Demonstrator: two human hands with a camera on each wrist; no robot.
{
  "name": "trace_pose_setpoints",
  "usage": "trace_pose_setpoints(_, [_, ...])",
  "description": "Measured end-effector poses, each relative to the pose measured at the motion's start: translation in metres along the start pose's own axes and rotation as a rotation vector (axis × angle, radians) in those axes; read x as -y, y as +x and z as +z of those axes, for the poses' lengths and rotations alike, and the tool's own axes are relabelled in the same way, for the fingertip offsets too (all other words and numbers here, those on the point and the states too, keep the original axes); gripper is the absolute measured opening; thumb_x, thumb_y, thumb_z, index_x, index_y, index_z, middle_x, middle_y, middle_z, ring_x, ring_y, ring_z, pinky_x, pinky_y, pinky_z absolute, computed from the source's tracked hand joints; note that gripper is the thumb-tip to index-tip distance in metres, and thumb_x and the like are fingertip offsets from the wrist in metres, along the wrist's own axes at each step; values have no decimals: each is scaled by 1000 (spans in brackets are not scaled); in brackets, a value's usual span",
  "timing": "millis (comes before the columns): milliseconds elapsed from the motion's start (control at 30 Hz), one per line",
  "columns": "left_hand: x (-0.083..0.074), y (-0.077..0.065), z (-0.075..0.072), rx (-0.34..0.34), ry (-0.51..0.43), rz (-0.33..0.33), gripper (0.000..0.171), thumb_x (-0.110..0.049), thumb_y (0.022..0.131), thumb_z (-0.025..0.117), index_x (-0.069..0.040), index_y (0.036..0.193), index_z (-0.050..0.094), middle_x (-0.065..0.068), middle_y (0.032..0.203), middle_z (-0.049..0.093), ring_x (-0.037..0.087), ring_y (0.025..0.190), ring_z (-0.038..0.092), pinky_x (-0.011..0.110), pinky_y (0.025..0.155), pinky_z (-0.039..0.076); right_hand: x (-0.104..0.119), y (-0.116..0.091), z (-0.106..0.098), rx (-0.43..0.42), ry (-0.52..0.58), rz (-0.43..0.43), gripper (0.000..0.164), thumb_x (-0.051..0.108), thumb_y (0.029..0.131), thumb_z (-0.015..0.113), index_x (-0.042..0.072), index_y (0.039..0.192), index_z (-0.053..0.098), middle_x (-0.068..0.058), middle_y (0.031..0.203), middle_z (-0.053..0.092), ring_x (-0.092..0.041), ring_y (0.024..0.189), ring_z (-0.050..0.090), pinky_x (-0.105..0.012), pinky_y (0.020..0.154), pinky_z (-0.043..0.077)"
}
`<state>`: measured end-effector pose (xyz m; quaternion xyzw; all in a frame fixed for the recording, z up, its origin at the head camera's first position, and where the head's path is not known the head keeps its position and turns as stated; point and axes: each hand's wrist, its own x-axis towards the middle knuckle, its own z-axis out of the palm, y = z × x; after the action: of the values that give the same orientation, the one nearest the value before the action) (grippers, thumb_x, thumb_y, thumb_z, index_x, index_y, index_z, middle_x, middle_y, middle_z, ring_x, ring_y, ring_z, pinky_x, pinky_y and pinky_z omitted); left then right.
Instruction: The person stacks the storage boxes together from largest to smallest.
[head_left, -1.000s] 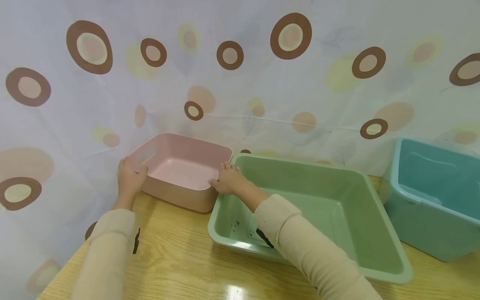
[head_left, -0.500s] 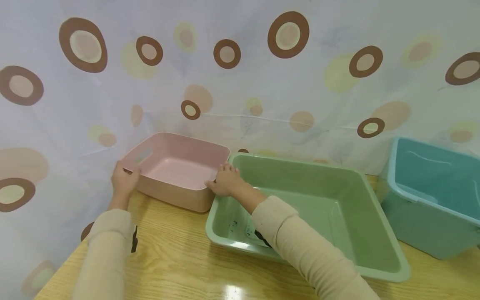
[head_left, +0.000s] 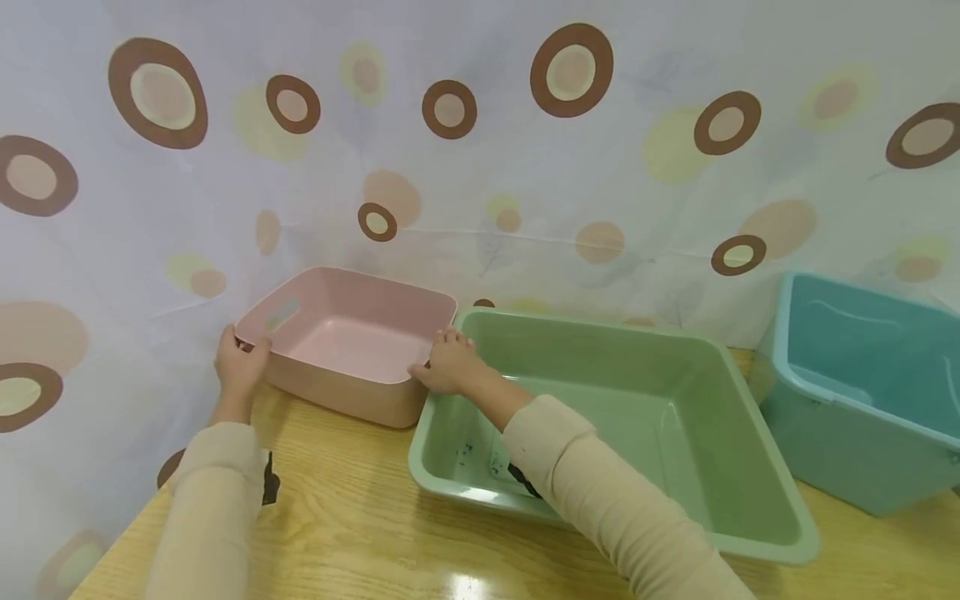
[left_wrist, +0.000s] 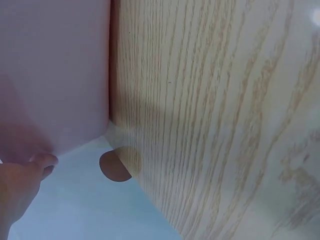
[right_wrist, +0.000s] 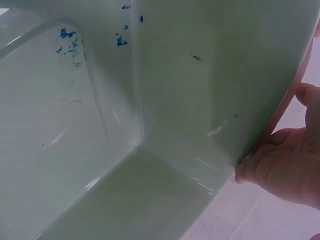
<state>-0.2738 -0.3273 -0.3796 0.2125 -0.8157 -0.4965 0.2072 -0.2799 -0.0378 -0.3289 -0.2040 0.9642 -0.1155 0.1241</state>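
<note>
A pink plastic bin with a cut-out handle sits on the wooden table at the left, its right end against a green basin. My left hand grips the bin's left front corner, thumb on the front side; some fingers are hidden behind the corner. In the left wrist view, that hand is at the pink wall. My right hand holds the bin's right rim between thumb and fingers, above the basin's left edge. In the right wrist view, this hand is beside the basin's rim.
A blue tub stands right of the green basin. A patterned curtain hangs close behind all three containers and along the left side. The wooden table's left edge runs diagonally below my left forearm.
My left hand has slid left along the pink bin to its corner. The right hand stays at the bin's right rim. The head view has shifted slightly.
</note>
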Motion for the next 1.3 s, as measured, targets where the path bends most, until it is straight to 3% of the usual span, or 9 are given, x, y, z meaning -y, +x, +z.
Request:
trace_pose_setpoints(167, [-1,0,-2,33,-58,-84,61,-12,87,41,-1,144,24,25,143,36,35,130,40,39,104,40,0,0,2,3,7,5,76,46,96,38,-6,146,15,-21,154,15,-32,144,11,-43,118,13])
trace_pose_setpoints(267, [-1,0,-1,-4,-27,-96,46,-11,84,42,0,129,41,24,123,50,29,108,51,26,80,50,0,0,3,-10,12,0,76,46,96,38,-6,146,15,-21,154,15,-32,144,12,-43,118,13])
trace_pose_setpoints(367, [0,0,-2,-33,-19,-124,48,-10,82,43,0,129,45,20,114,54,18,88,49,13,56,40,-1,1,4,-27,17,-12,75,45,95,40,-6,145,15,-22,153,16,-32,144,13,-43,118,13])
trace_pose_setpoints(433, [0,1,-2,-51,-34,-149,53,-9,80,44,-2,133,45,21,116,55,11,79,49,8,51,38,-2,1,4,-35,27,-21,75,44,95,40,-6,145,16,-22,153,16,-32,144,13,-43,118,13])
trace_pose_setpoints(500, [-1,2,-4,-49,-90,-184,65,-8,80,44,-7,144,32,20,134,49,2,72,50,5,51,40,-2,0,3,-39,35,-32,74,42,95,41,-7,145,16,-22,153,16,-32,143,14,-43,117,14])
trace_pose_setpoints(633, [-3,3,-6,-64,-204,-241,67,-5,78,45,-8,143,27,11,148,33,-9,50,43,7,47,42,-4,1,1,-46,39,-45,73,40,95,41,-7,145,17,-23,153,17,-32,143,15,-43,117,14])
trace_pose_setpoints(833, [-6,5,-9,-99,-292,-313,66,-2,77,45,-8,141,29,4,150,24,-7,42,45,9,44,43,-5,1,0,-47,59,-51,72,39,95,42,-8,144,17,-23,153,16,-32,144,14,-44,117,13])
trace_pose_setpoints(1067, [-11,1,-9,-137,-352,-368,65,-2,80,43,-13,142,31,0,151,28,-4,40,43,11,39,36,-11,5,4,-59,98,-67,72,37,95,43,-9,144,18,-23,152,18,-32,143,13,-45,117,13])
trace_pose_setpoints(1300, [-23,2,-11,-219,-517,-460,54,-2,87,39,-17,139,43,2,143,43,5,31,43,18,31,33,-14,6,5,-71,113,-63,73,33,94,45,-10,144,12,-25,153,12,-34,143,10,-46,117,11])
